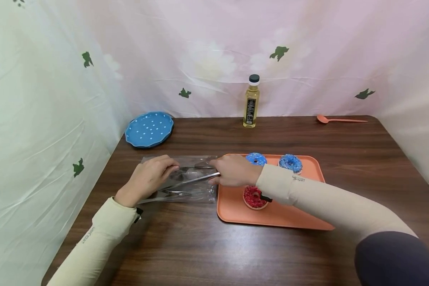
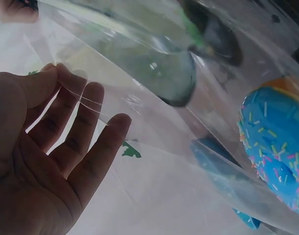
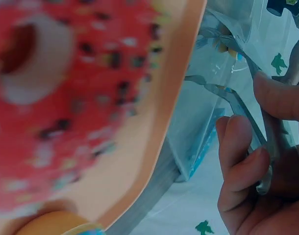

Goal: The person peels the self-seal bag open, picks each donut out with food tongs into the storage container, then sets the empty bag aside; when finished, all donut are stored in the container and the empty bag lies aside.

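My left hand point(image 1: 148, 176) pinches the edge of a clear plastic bag point(image 1: 201, 194) between thumb and forefinger, its other fingers spread in the left wrist view. Metal tongs point(image 1: 200, 178) are gripped in my right hand point(image 1: 236, 171). Their arms reach leftward into the bag, and the rounded tips point(image 2: 179, 81) show through the film. Close to the film in the left wrist view is a blue doughnut point(image 2: 277, 142) with sprinkles; whether it lies inside the bag I cannot tell. A red doughnut point(image 1: 256, 198) sits on the orange tray point(image 1: 232, 212) under my right wrist.
Two more blue doughnuts, one to the left point(image 1: 256, 159) and one to the right point(image 1: 290, 163), lie along the tray's far side. Blue dotted plates point(image 1: 148, 130) stand at the back left. An oil bottle point(image 1: 251, 107) and an orange spoon point(image 1: 339, 120) are near the rear edge.
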The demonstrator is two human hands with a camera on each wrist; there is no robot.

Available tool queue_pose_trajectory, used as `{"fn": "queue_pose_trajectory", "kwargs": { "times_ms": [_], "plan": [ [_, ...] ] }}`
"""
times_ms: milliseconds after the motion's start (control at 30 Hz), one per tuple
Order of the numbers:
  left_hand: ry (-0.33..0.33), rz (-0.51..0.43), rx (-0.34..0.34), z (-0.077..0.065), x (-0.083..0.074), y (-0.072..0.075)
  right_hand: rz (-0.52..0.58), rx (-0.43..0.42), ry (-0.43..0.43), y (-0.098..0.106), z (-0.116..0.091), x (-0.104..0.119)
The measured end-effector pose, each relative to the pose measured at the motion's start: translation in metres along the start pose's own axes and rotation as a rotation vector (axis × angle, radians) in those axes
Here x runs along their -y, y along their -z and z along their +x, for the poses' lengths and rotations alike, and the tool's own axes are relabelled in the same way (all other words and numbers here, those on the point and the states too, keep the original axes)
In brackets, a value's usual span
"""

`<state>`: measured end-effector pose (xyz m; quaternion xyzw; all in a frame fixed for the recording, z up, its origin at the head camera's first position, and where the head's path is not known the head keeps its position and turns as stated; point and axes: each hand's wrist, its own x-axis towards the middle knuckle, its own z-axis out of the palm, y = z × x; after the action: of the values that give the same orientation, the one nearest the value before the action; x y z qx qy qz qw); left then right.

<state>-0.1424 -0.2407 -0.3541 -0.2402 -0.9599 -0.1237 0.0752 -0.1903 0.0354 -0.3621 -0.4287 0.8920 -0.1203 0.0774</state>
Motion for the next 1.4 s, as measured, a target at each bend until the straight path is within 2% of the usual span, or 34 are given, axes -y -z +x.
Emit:
{"fn": "queue_pose_trajectory", "kwargs": {
  "times_ms": [267, 533, 733, 1033, 1133, 1400],
  "plan": [
    [0.009, 0.011, 0.000, 0.004, -0.002, 0.001, 0.025, 0.040, 0.048, -0.006, 0.020, 0.006],
    [0.000, 0.021, -0.009, 0.007, -0.004, 0.001, 0.032, 0.077, 0.035, -0.014, 0.041, 0.014],
    [-0.007, 0.023, -0.020, 0.005, -0.003, 0.000, 0.018, 0.080, 0.072, -0.017, 0.048, 0.019],
    [0.019, 0.014, 0.007, 0.002, -0.001, -0.001, 0.090, 0.029, 0.085, -0.011, 0.036, 0.008],
    [0.020, 0.022, 0.006, 0.002, 0.000, -0.001, 0.117, 0.029, 0.071, -0.006, 0.028, 0.001],
    [0.035, 0.002, 0.024, 0.000, 0.002, -0.003, 0.094, 0.021, -0.008, 0.006, -0.001, -0.018]
  ]
}}
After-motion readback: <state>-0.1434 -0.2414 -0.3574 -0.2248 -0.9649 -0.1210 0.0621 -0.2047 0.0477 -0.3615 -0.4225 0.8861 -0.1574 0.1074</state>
